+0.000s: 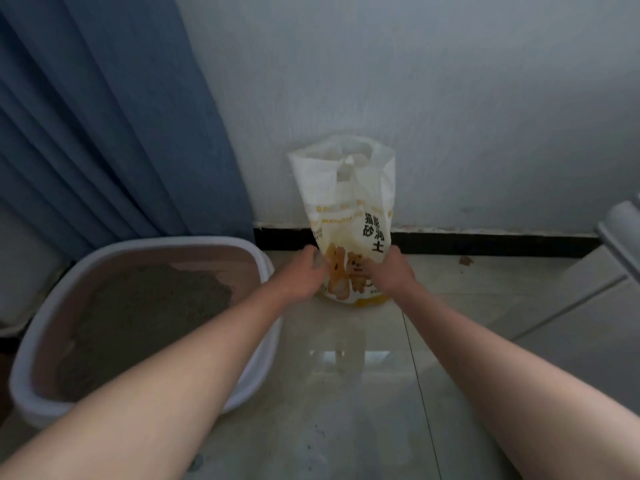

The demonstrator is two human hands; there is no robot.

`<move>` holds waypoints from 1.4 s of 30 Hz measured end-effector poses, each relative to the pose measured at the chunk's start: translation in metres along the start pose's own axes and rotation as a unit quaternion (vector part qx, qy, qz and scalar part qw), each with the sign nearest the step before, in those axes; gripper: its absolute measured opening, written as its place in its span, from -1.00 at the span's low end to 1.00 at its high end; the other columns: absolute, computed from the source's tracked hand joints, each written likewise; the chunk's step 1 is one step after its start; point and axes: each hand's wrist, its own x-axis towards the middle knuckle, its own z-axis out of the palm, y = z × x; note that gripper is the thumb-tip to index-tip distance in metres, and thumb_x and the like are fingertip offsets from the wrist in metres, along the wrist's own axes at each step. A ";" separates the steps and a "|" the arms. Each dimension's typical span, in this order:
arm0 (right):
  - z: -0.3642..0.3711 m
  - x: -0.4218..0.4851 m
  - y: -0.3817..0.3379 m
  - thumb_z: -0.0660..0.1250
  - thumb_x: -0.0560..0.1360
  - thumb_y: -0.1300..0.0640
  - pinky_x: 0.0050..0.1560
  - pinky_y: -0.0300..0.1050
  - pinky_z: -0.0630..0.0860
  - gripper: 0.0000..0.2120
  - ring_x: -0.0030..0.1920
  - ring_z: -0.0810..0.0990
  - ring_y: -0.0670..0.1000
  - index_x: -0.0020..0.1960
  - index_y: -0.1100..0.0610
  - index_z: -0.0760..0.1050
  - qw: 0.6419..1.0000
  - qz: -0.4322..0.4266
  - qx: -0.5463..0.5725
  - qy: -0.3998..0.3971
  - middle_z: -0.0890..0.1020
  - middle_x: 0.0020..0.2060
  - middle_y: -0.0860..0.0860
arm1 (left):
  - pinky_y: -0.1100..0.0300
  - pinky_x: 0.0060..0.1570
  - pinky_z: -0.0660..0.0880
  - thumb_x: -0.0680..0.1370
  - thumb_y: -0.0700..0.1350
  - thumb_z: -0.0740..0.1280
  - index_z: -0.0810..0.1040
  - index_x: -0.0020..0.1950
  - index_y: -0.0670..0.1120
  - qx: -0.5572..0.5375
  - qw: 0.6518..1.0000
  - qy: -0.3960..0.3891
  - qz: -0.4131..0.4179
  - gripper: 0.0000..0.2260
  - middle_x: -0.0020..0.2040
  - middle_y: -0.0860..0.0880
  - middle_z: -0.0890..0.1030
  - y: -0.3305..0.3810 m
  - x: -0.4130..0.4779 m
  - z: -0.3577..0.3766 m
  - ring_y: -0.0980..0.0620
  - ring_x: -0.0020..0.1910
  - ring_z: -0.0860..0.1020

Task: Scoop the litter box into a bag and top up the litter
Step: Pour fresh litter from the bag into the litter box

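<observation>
A white and yellow litter bag (349, 209) with black printed characters stands upright on the floor against the wall, its top open and its handle hole showing. My left hand (301, 275) grips the bag's lower left side. My right hand (389, 271) grips its lower right side. To the left, the white litter box (252, 382) sits on the floor, holding grey litter (138, 313) heaped toward the back. No scoop is in view.
A blue curtain (104, 133) hangs behind the litter box. A black baseboard (485, 242) runs along the white wall. A white cabinet (588, 306) stands at the right. Glossy floor tiles (346, 393) with scattered grit lie between my arms.
</observation>
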 end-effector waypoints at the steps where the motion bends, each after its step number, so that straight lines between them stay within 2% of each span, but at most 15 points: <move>1: 0.004 -0.003 -0.003 0.41 0.49 -0.04 0.05 -0.01 0.53 -0.46 0.16 0.56 0.17 0.33 0.20 0.34 1.000 0.004 0.007 -0.010 0.52 0.17 0.11 | 0.06 0.22 0.42 0.60 0.20 0.13 0.31 0.44 -0.03 0.032 0.999 -0.008 0.018 -0.51 0.37 -0.07 0.43 0.001 -0.004 0.000 -0.10 0.29 0.46; 5: 0.026 0.011 0.016 0.44 0.22 -0.33 0.20 0.09 0.56 -0.10 0.20 0.56 0.14 0.40 0.13 0.32 0.997 -0.001 0.010 -0.073 0.52 0.29 0.11 | -0.10 0.41 0.21 0.60 0.22 0.05 0.02 0.59 0.04 0.179 0.982 -0.027 0.060 -0.40 0.59 -0.08 0.07 0.006 -0.024 -0.009 -0.15 0.53 0.16; 7: 0.014 -0.017 0.001 0.42 0.35 -0.22 0.19 0.05 0.55 -0.26 0.19 0.56 0.15 0.38 0.16 0.36 0.994 -0.023 -0.052 -0.090 0.53 0.27 0.13 | -0.13 0.47 0.10 0.61 0.23 0.03 -0.06 0.60 0.03 0.216 0.974 -0.029 0.055 -0.38 0.61 -0.09 -0.02 0.008 -0.037 -0.017 -0.15 0.56 0.08; 9: -0.001 -0.046 -0.017 0.35 0.49 -0.07 0.03 -0.09 0.53 -0.56 0.06 0.59 0.10 0.28 0.13 0.50 0.987 -0.075 -0.110 -0.093 0.61 0.16 0.08 | -0.12 0.48 0.10 0.62 0.22 0.04 -0.02 0.60 0.00 0.242 0.968 -0.018 0.059 -0.39 0.60 -0.11 0.03 0.011 -0.050 -0.027 -0.16 0.55 0.10; 10: -0.004 -0.053 -0.020 0.33 0.52 -0.03 -0.02 -0.12 0.50 -0.63 0.04 0.59 0.09 0.26 0.12 0.53 0.982 -0.102 -0.132 -0.093 0.64 0.13 0.06 | -0.10 0.45 0.17 0.61 0.20 0.05 0.06 0.58 -0.02 0.252 0.966 -0.004 0.064 -0.41 0.57 -0.12 0.13 0.013 -0.056 -0.032 -0.16 0.52 0.18; 13: -0.015 -0.074 -0.035 0.27 0.55 0.05 0.01 -0.05 0.56 -0.68 0.08 0.62 0.14 0.27 0.10 0.51 0.959 -0.187 -0.206 -0.062 0.66 0.08 0.05 | 0.03 0.10 0.44 0.61 0.11 0.10 0.44 0.30 -0.06 0.273 0.949 0.096 0.126 -0.62 0.22 -0.08 0.52 0.012 -0.080 -0.047 -0.12 0.20 0.49; 16: -0.029 -0.090 -0.045 0.21 0.55 0.07 -0.09 0.03 0.59 -0.76 -0.01 0.62 0.18 0.17 0.09 0.50 0.933 -0.256 -0.250 -0.022 0.65 -0.01 0.05 | 0.08 -0.22 0.44 0.58 0.12 0.04 0.51 -0.05 -0.05 0.281 0.929 0.177 0.165 -0.66 -0.15 -0.02 0.56 0.006 -0.100 -0.061 -0.09 -0.13 0.56; 18: -0.037 -0.101 -0.044 0.20 0.56 0.06 -0.20 0.00 0.55 -0.74 -0.05 0.61 0.19 0.20 0.08 0.50 0.910 -0.310 -0.277 0.014 0.65 -0.01 0.03 | 0.10 -0.30 0.43 0.56 0.13 0.03 0.53 -0.10 -0.04 0.302 0.921 0.188 0.158 -0.65 -0.24 0.01 0.54 0.002 -0.111 -0.070 -0.06 -0.22 0.54; 20: -0.041 -0.112 -0.040 0.19 0.55 0.06 -0.29 -0.02 0.46 -0.77 -0.08 0.60 0.18 0.13 0.08 0.53 0.891 -0.343 -0.297 0.026 0.64 -0.07 0.02 | 0.13 -0.35 0.37 0.56 0.11 0.08 0.53 -0.14 -0.03 0.321 0.913 0.197 0.156 -0.68 -0.27 0.02 0.54 0.002 -0.123 -0.075 -0.05 -0.25 0.53; 22: -0.039 -0.121 -0.041 0.19 0.53 0.06 -0.30 -0.04 0.48 -0.83 -0.08 0.58 0.15 0.01 0.06 0.52 0.883 -0.348 -0.314 0.011 0.60 -0.11 0.00 | 0.13 -0.35 0.32 0.56 0.08 0.14 0.54 -0.18 -0.03 0.325 0.912 0.197 0.156 -0.72 -0.27 0.01 0.56 0.005 -0.136 -0.077 -0.06 -0.27 0.54; 25: -0.027 -0.128 -0.049 0.19 0.52 0.05 -0.32 -0.07 0.43 -0.88 -0.09 0.57 0.13 -0.08 0.06 0.47 0.873 -0.368 -0.321 -0.007 0.56 -0.14 -0.01 | 0.14 -0.33 0.33 0.58 0.09 0.15 0.54 -0.14 -0.01 0.308 0.923 0.182 0.138 -0.73 -0.22 0.02 0.59 0.004 -0.149 -0.076 -0.05 -0.22 0.56; 29: -0.020 -0.135 -0.059 0.22 0.55 0.05 -0.30 -0.12 0.29 -0.85 -0.07 0.57 0.14 -0.01 0.10 0.51 0.864 -0.381 -0.329 -0.004 0.58 -0.11 0.02 | 0.13 -0.30 0.42 0.59 0.10 0.12 0.52 -0.15 -0.01 0.298 0.935 0.157 0.116 -0.71 -0.20 0.02 0.58 0.004 -0.143 -0.077 -0.04 -0.19 0.57; 34: -0.029 -0.134 -0.054 0.20 0.52 0.04 -0.28 -0.07 0.46 -0.82 -0.01 0.59 0.12 0.02 0.01 0.54 0.871 -0.366 -0.326 0.017 0.62 -0.06 -0.02 | 0.13 -0.29 0.25 0.60 0.09 0.12 0.51 -0.11 -0.02 0.307 0.923 0.166 0.164 -0.73 -0.15 0.00 0.60 0.030 -0.125 -0.067 -0.07 -0.12 0.58; 39: -0.052 -0.131 -0.048 0.25 0.52 0.04 -0.22 -0.01 0.56 -0.75 -0.04 0.59 0.14 0.16 0.02 0.56 0.875 -0.353 -0.323 0.073 0.64 -0.08 -0.01 | 0.10 -0.27 0.35 0.58 0.08 0.14 0.54 -0.10 -0.04 0.291 0.917 0.177 0.206 -0.73 -0.19 -0.01 0.59 0.051 -0.109 -0.054 -0.09 -0.16 0.57; 42: -0.062 -0.134 -0.044 0.22 0.52 0.01 -0.18 0.00 0.57 -0.76 -0.02 0.58 0.11 0.11 0.02 0.56 0.878 -0.342 -0.327 0.078 0.63 -0.06 -0.03 | 0.09 -0.29 0.38 0.56 0.07 0.16 0.53 -0.15 -0.06 0.287 0.909 0.189 0.235 -0.74 -0.25 -0.03 0.57 0.060 -0.113 -0.055 -0.11 -0.25 0.55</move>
